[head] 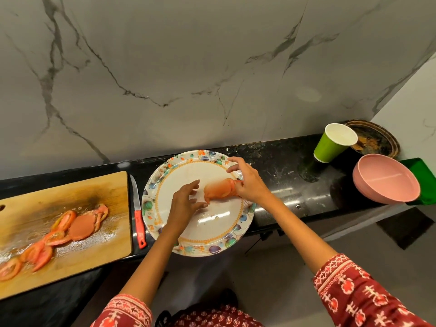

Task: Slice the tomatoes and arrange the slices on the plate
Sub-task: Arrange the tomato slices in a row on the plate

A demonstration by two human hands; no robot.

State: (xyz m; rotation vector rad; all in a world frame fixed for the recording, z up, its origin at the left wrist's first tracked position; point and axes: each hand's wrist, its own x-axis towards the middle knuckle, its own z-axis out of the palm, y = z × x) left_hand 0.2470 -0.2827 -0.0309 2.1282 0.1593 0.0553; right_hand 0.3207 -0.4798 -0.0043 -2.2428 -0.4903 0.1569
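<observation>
over the plate [162,185], right hand [250,182] pinches blurred tomato slices [219,188] near its far-right rim; left hand [185,201], fingers spread, hovers beside them at centre.

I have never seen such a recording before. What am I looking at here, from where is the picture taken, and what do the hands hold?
There is no machine: a person works with bare hands. The one camera sits on the person's head and looks down at a black counter. The right hand pinches tomato slices over a flowered plate; the left hand is open beside them. More slices lie on the wooden board, with a red-handled knife between board and plate. At right stand a green cup and a pink bowl.
</observation>
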